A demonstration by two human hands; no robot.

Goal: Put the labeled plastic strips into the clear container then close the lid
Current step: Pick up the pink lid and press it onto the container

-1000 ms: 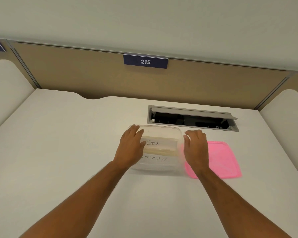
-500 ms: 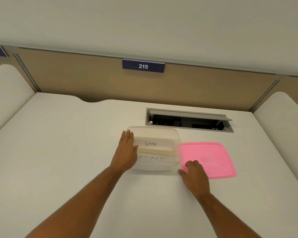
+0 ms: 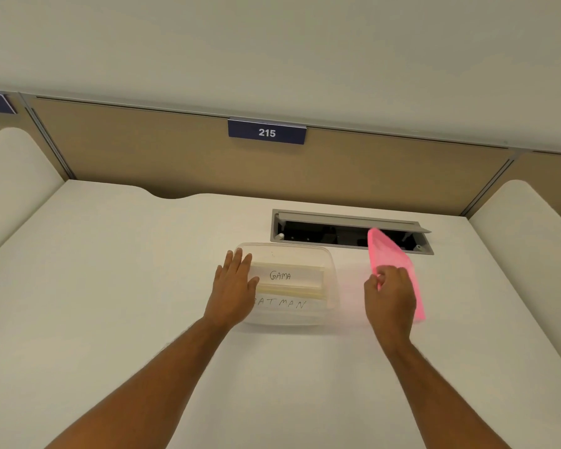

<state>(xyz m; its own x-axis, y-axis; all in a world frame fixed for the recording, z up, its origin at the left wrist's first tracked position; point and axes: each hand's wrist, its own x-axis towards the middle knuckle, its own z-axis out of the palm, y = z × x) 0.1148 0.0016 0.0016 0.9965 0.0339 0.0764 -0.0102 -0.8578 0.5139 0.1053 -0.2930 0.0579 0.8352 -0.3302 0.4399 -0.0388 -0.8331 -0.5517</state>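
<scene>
Pink lid (image 3: 394, 259) (seemingly tilted upright) pinched in right hand (image 3: 390, 296), beside the container (image 3: 329, 286).

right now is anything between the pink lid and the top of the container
Mostly clear. The pink lid, tilted up in the right hand, has bare desk between it and the clear container. Only the left hand overlaps the container's left rim and would need to shift.

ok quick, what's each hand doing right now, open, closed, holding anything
Left hand: open, flat against the left side of the clear container, gripping nothing.
Right hand: closed on the pink lid, tilted up off the desk.
</scene>
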